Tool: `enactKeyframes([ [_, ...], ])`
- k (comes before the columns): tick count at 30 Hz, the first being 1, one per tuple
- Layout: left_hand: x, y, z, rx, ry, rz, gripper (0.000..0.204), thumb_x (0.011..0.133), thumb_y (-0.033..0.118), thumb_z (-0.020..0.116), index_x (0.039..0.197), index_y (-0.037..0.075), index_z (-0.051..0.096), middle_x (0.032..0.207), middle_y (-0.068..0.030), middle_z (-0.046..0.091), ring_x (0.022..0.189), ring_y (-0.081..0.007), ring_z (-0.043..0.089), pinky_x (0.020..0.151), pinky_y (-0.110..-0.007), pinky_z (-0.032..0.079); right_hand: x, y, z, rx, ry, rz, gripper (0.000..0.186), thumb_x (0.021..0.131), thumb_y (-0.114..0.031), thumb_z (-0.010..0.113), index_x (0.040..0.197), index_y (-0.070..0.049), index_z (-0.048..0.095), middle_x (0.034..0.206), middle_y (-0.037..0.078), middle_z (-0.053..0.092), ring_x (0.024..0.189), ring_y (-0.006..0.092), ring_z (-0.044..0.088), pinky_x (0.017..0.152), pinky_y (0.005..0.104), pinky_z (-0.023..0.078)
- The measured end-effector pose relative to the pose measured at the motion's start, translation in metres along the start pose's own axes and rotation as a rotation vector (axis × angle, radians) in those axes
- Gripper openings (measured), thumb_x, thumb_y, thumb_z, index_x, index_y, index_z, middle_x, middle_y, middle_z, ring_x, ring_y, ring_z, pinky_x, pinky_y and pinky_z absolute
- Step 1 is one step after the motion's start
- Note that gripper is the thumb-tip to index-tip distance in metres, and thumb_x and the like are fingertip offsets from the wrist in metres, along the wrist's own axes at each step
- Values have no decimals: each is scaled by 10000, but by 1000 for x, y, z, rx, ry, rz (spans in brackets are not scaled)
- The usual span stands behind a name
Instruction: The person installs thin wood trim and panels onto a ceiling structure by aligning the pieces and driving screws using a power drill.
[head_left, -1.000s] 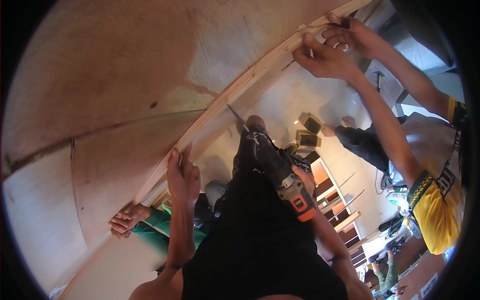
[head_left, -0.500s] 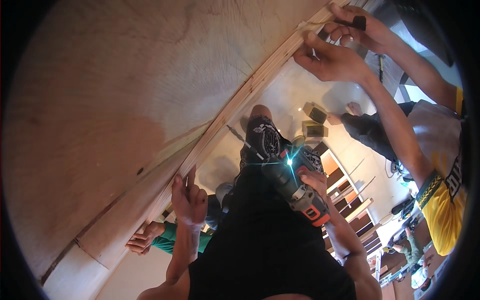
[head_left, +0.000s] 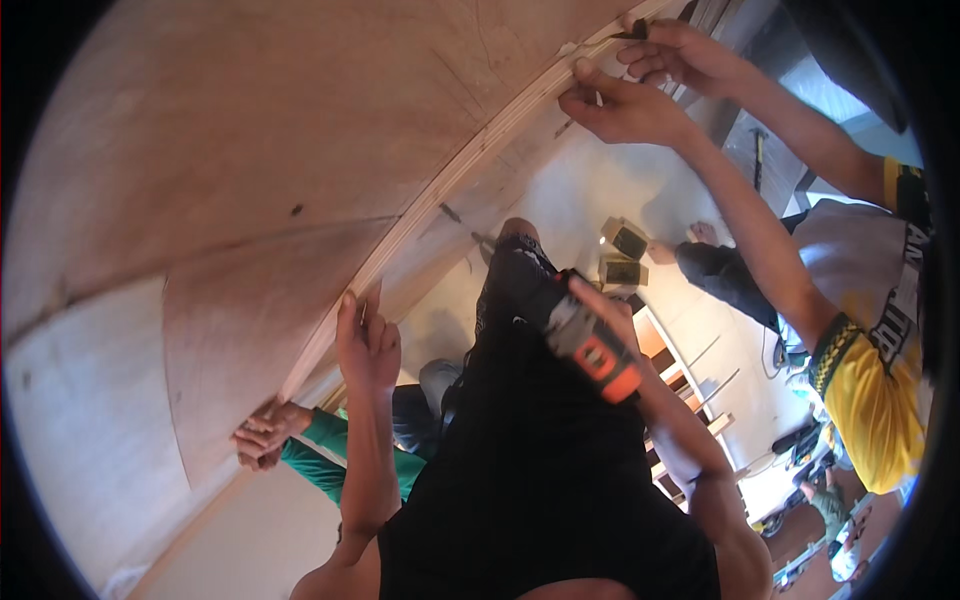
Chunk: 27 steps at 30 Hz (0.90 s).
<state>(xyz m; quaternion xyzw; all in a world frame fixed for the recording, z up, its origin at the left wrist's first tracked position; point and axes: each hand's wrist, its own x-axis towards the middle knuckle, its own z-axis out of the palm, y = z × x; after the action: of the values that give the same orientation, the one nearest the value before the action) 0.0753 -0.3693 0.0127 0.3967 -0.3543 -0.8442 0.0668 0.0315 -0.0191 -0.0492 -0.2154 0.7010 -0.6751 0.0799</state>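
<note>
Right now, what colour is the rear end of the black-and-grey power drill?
Orange; the power drill shows best in the head view.

From here I count the wearer's two bare hands [head_left: 370,348] [head_left: 606,308], one grey-and-orange power drill [head_left: 592,352] and two open brown boxes [head_left: 626,240] [head_left: 622,270].

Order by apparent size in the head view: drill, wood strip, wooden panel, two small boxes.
1. Wooden panel
2. Wood strip, thin but long
3. Drill, blurred
4. Upper box and lower box: too alike to rank, and farther from the camera than the drill
</note>
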Motion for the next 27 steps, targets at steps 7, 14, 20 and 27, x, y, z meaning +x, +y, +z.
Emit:
enactKeyframes([
  [7,-7,-7,28,-70,62,97,227,957,292,714,1105,131,652,1151,-112,716,488,-41,358,440,-213,257,13,-30,2,-127,79,-85,721,815,-40,765,1485,-54,497,1091,140,737,902,225,742,841,309,555],
  [14,-5,-6,29,-68,44,93,218,951,306,724,1078,159,624,1128,-116,714,484,-35,362,440,-215,250,13,-42,12,-99,91,-109,751,797,-86,760,1488,-69,467,1046,151,739,909,299,753,821,320,558],
  [20,-12,-5,35,-25,75,60,230,962,323,713,1105,173,615,1118,-115,723,456,-34,325,427,-206,241,14,-51,13,-255,113,-166,746,786,-101,760,1475,-49,480,1052,161,734,924,312,751,826,327,558],
  [27,-22,-5,28,-23,139,-17,284,963,342,716,1143,161,592,1137,-98,693,453,-43,267,447,-209,254,2,-41,9,-423,-201,-183,709,807,-54,772,1468,-56,515,1028,118,741,899,260,740,863,318,563],
])
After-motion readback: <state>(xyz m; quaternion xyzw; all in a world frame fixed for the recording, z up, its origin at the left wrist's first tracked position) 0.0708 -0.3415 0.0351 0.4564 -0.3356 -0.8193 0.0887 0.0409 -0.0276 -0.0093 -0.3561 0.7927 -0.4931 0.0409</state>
